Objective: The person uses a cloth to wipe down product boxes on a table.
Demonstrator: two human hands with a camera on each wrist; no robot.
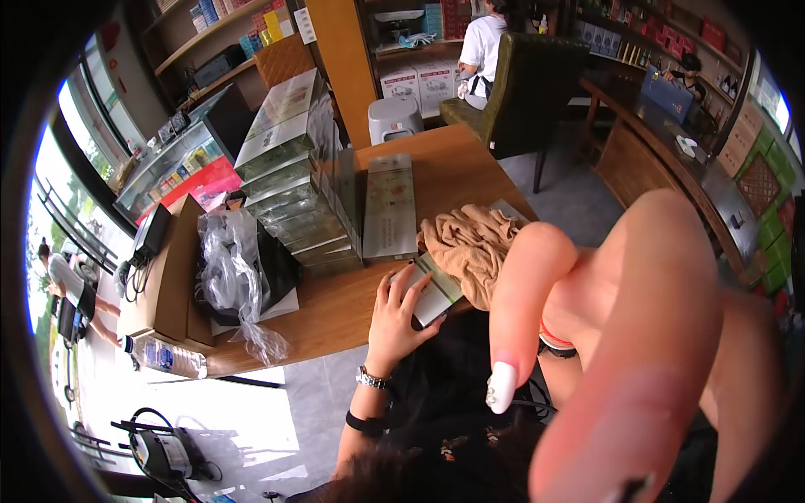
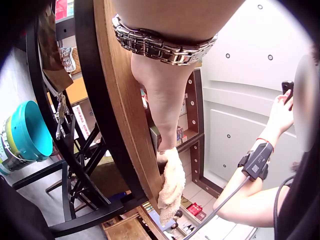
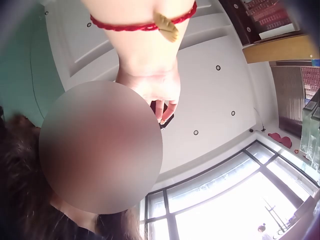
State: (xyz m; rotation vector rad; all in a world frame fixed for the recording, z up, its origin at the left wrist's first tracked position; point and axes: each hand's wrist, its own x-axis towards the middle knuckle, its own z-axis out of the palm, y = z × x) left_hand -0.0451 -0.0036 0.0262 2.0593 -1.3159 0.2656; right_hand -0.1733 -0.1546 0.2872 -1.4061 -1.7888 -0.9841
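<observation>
In the head view, my left hand (image 1: 394, 318) lies at the table's near edge, fingers spread over the left side of a flat, phone-like slab (image 1: 436, 293) with a pale face and dark rim. A crumpled tan cloth (image 1: 474, 243) sits just beyond it; the left wrist view shows this cloth (image 2: 172, 187) beside my fingertips. My right hand (image 1: 604, 293) is raised very close to the head camera, its fingers large, one with a white nail. Both wrist views show that right hand (image 3: 162, 95) up beside the head, fingers curled on a small black device (image 2: 287, 87).
Stacked wrapped boxes (image 1: 293, 184) and a flat box (image 1: 390, 205) stand on the wooden table (image 1: 453, 159). To the left are clear plastic wrapping (image 1: 231, 251), a cardboard box (image 1: 163, 285) and a water bottle (image 1: 168, 356). A green chair (image 1: 537, 92) stands behind; a teal bucket (image 2: 32, 132) is on the floor.
</observation>
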